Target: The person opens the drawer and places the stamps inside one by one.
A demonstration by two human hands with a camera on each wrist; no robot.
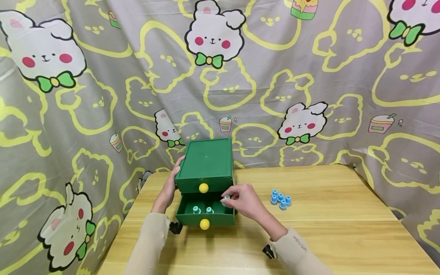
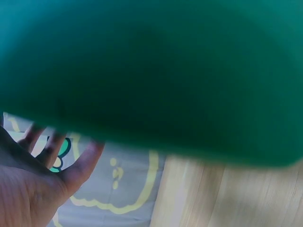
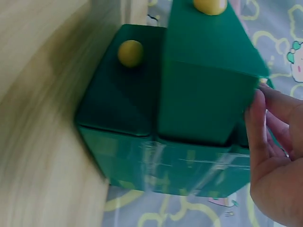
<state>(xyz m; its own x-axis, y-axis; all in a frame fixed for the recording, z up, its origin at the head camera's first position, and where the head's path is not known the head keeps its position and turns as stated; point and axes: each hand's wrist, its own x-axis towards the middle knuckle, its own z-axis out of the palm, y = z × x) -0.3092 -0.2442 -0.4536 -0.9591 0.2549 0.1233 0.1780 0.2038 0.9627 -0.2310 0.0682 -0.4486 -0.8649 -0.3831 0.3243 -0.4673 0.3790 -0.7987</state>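
A green drawer cabinet stands on the table, its upper drawer with a yellow knob pushed in. Below that, a drawer is pulled out, holding two small mint stepped plastic caps. My right hand pinches another mint cap between thumb and fingers, over the drawer's right side. In the right wrist view the held cap is mostly hidden by the fingers. My left hand rests against the cabinet's left side; the left wrist view shows its thumb and fingers stretched out.
Several light blue stepped caps stand clustered on the wooden table, right of the cabinet. Another drawer with a yellow knob sits pushed in under the pulled-out one. A patterned curtain hangs behind and to the left.
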